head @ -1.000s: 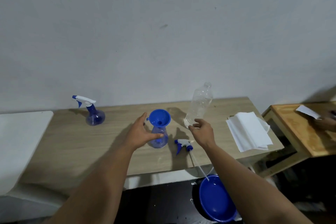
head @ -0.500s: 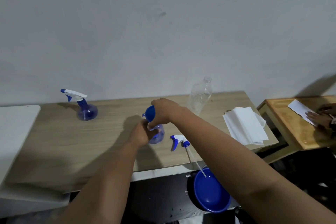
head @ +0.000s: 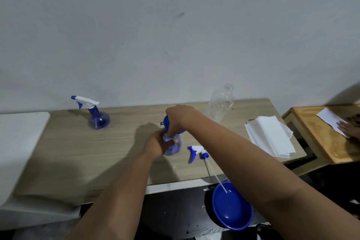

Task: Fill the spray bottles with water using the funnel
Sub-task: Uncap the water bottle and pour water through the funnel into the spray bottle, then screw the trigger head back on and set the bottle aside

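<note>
An open blue spray bottle (head: 175, 149) stands mid-table with a blue funnel (head: 167, 122) in its neck. My left hand (head: 158, 145) grips the bottle's body. My right hand (head: 179, 118) reaches over from the right and holds the funnel from above, hiding most of it. The bottle's loose trigger head (head: 196, 152) lies just right of it, its tube running off the table edge. A second spray bottle (head: 96, 117) with its head on stands at the back left. A clear plastic bottle (head: 221, 104) stands at the back right.
A stack of white paper towels (head: 269, 138) lies on the wooden table (head: 78, 152) at the right. A blue bowl (head: 230, 206) sits below the front edge. Another person's hand (head: 349, 126) rests on paper on a side table (head: 319, 136).
My right hand let go of the clear bottle and crossed left onto the funnel. My left hand closed round the open spray bottle. The view shifted slightly.
</note>
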Motion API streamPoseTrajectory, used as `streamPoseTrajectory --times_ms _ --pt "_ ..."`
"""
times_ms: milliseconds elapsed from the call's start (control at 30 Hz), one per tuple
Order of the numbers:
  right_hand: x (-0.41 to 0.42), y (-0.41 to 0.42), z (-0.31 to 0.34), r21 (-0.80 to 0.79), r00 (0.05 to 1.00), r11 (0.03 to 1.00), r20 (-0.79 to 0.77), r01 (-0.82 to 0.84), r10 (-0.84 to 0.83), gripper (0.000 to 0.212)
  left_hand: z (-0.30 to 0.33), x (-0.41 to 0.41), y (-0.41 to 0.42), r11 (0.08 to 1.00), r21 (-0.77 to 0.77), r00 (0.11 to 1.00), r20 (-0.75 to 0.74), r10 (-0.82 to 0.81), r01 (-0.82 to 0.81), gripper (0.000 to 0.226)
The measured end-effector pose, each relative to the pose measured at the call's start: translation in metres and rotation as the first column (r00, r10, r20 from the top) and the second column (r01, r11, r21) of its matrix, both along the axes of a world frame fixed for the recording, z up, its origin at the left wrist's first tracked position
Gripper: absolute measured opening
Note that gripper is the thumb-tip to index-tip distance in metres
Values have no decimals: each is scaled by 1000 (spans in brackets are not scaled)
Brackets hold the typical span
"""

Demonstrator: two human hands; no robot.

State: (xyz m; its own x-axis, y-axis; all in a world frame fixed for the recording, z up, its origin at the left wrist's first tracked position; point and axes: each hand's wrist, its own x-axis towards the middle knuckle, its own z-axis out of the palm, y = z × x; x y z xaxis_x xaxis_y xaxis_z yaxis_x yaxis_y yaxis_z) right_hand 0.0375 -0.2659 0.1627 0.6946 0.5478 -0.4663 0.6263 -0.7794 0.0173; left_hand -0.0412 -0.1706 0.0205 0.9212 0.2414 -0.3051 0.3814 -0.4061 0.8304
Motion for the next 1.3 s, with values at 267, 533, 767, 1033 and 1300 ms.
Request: streamPoseTrajectory --times_ms 267,533,767,1033,1300 --pt "37 -60 15 348 881 819 -300 457 -365 66 -4 3 5 997 -16 995 49 -81 82 35" --pt "40 -79 -117 568 606 255 -601 783 -521 70 -7 2 4 999 -32 993 110 -38 42 45" --pt "42 -63 -204 553 575 232 -598 800 -558 72 -27 8 7 999 -34 983 185 -13 20 49" --pt "38 -63 -198 492 697 509 -354 706 -624 62 -27 8 7 998 -28 980 194 -47 53 46" --pt "13 -126 -162 223 710 675 -174 703 -682 37 -20 7 0 995 -85 985 166 -35 50 46"
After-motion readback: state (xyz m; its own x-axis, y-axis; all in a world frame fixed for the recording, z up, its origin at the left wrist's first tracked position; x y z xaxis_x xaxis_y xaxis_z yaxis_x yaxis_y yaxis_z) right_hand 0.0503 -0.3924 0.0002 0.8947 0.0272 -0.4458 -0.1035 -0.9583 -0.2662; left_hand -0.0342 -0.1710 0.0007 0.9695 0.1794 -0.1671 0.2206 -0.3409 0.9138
